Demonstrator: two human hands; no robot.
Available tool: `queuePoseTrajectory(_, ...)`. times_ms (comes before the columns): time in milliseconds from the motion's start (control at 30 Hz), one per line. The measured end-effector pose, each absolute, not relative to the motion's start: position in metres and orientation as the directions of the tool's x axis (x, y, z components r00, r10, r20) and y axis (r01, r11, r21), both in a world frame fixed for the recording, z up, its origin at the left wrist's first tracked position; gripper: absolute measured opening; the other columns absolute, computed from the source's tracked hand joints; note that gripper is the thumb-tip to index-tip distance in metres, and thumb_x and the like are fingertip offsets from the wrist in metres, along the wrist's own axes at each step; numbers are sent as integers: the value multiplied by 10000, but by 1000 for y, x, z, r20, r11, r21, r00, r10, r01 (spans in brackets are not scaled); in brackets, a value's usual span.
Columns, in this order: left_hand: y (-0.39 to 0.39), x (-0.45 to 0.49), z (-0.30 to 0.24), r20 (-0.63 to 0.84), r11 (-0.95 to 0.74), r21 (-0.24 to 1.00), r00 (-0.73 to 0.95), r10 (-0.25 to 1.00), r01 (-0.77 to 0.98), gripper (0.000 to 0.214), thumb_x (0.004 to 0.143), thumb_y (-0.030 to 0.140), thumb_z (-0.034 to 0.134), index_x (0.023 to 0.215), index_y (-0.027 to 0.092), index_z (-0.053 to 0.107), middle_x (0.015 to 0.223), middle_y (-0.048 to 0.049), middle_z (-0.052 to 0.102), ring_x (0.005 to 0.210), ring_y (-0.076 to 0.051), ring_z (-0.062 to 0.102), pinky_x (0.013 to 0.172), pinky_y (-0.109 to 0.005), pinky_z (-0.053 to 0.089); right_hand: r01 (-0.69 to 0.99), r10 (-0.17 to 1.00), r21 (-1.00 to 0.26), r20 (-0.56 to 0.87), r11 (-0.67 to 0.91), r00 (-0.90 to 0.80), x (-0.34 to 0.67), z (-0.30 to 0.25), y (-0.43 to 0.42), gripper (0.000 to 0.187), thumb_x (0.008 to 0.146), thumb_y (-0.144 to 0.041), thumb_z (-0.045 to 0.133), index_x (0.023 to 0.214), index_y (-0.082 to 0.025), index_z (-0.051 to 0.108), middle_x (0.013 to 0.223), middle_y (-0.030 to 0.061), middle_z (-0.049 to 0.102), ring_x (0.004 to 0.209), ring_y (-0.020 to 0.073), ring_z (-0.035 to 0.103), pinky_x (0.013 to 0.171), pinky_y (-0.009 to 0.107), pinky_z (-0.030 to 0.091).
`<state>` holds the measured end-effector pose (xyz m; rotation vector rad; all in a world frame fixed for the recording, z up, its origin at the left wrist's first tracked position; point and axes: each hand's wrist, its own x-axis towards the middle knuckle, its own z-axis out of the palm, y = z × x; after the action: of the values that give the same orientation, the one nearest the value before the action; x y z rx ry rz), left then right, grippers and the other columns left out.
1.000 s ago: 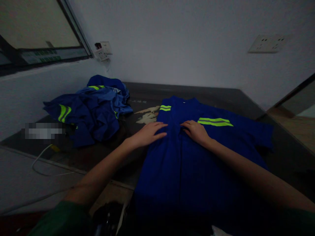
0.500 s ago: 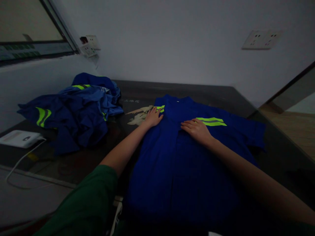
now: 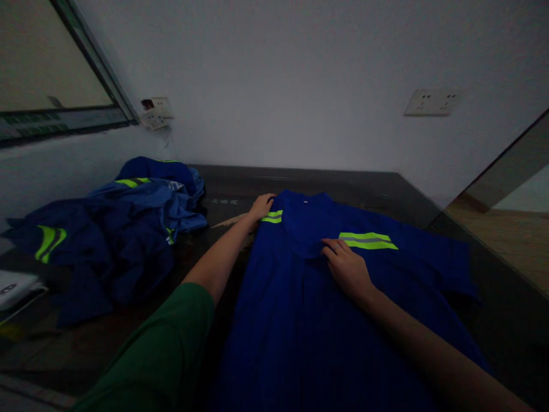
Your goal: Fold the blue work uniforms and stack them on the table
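A blue short-sleeved work shirt [image 3: 274,297] with yellow-green and grey reflective strips lies front up, its collar toward the wall. My left hand [image 3: 261,207] is at the shoulder on the left, beside the collar, its fingers closed over the cloth edge. Below the collar, my right hand [image 3: 348,269] pinches the edge of the front opening between thumb and fingers, just under the right chest's reflective strip [image 3: 368,241]. The cloth there is slightly lifted. The sleeve on the left is hidden by my left arm.
A heap of blue garments [image 3: 124,229] with reflective strips lies on the left of the dark table [image 3: 364,186]. A white device [image 3: 17,289] with a cable sits at the left edge. Wall sockets [image 3: 432,103] are above the table, which ends along the right side.
My left hand has moved from the chest strip up to the shoulder edge. My right hand has gone from lying on the front to pinching its edge. The view has tilted up.
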<state>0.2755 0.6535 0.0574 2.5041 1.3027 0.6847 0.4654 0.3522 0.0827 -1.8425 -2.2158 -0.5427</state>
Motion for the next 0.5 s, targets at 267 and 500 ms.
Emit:
queuePoseTrajectory(267, 676, 285, 51, 331, -673, 330, 587, 739, 661, 216, 942, 216, 455, 1118, 209, 580, 1138, -46, 653, 1062, -179, 579, 933, -317, 439, 959, 833, 138, 475, 249, -284, 472, 83, 349, 377, 840, 28, 402, 1023, -181, 657, 1305, 96, 603, 1213, 227, 565, 835, 328, 577)
queuePoseTrajectory(500, 677, 293, 52, 299, -660, 216, 595, 746, 720, 128, 916, 230, 499, 993, 218, 601, 1082, -75, 641, 1080, -245, 528, 948, -401, 383, 958, 909, 159, 310, 240, -279, 475, 95, 342, 521, 789, 61, 436, 1227, -159, 614, 1223, 158, 643, 1138, 247, 617, 854, 348, 574)
